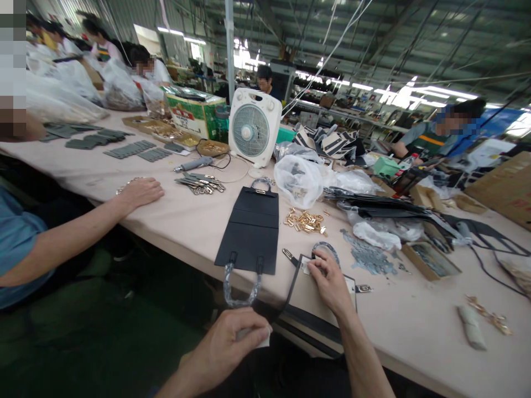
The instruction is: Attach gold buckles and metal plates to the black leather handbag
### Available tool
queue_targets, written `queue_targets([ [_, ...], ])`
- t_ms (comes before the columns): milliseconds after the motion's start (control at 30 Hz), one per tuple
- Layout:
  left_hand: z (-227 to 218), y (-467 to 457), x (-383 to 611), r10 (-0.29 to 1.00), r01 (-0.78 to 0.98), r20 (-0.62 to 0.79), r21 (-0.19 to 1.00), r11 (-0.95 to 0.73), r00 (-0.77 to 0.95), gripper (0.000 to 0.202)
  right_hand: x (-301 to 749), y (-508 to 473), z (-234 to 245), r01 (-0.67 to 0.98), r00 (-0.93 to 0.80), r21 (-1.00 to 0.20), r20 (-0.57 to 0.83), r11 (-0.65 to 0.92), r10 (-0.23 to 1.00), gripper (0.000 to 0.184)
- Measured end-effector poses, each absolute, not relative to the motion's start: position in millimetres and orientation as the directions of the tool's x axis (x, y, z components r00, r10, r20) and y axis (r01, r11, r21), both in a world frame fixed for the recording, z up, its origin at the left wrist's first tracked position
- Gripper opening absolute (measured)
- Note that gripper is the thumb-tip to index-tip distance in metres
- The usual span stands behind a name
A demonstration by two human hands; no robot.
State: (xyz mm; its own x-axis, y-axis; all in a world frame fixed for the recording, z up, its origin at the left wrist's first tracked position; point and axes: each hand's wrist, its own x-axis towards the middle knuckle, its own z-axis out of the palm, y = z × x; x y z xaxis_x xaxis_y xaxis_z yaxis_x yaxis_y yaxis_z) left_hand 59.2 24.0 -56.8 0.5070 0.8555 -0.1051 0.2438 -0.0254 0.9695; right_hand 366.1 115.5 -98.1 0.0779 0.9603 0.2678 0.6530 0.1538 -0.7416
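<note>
My left hand (234, 337) is in front of the table edge, closed in a pinch on a small white piece (264, 337). On the table, my right hand (329, 282) has its fingers bent and its fingertips pressed together at a small white patch (305, 264). That patch lies on the beige inner side of a dark bag panel (298, 301), which overhangs the table edge. A plastic-wrapped handle (327, 247) shows behind my right fingers. Metal-tipped straps (363, 288) stick out at the panel's sides. Left of it lies a black bag panel (253, 226) with wrapped handles (243, 296).
Gold metal fittings (306, 221) and grey scraps (369, 254) lie beyond my right hand. A white fan (254, 127) stands at the back. At left, a co-worker's forearm (91, 226) rests on the table. A carton (431, 257) and rolled cloth (472, 327) are on the right.
</note>
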Motion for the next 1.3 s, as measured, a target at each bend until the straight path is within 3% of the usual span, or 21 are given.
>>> queue_targets([
  [433, -64.8, 32.7, 37.2, 0.932, 0.261, -0.087, 0.965, -0.008, 0.352, 0.037, 366.8, 114.5, -109.2, 0.745, 0.037, -0.632, 0.359, 0.214, 0.933, 0.03],
  [567, -83.0, 49.6, 7.8, 0.991, 0.254, -0.09, 0.965, 0.062, 0.1, 0.041, 367.9, 117.0, -110.2, 0.777, 0.086, -0.607, 0.362, 0.165, 0.928, 0.05],
  [667, -103.3, 70.9, -22.0, 0.98, 0.267, -0.084, 0.955, 0.132, -0.183, 0.055, 369.4, 121.2, -110.7, 0.789, 0.067, -0.589, 0.364, 0.174, 0.929, 0.043],
  [767, -120.6, 93.1, -47.6, 0.937, 0.29, -0.07, 0.941, 0.176, -0.342, 0.063, 370.5, 125.5, -111.9, 0.796, 0.068, -0.579, 0.38, 0.18, 0.922, 0.034],
  [1067, -145.4, 130.3, -60.6, 0.871, 0.305, 0.025, 0.941, 0.145, -0.491, 0.056, 368.0, 128.9, -119.7, 0.839, 0.12, -0.525, 0.437, 0.144, 0.892, 0.026],
  [1300, -158.0, 138.7, -60.9, 0.87, 0.304, 0.02, 0.941, 0.151, -0.492, 0.054, 368.8, 128.2, -125.6, 0.853, 0.126, -0.499, 0.482, 0.153, 0.867, 0.025],
])
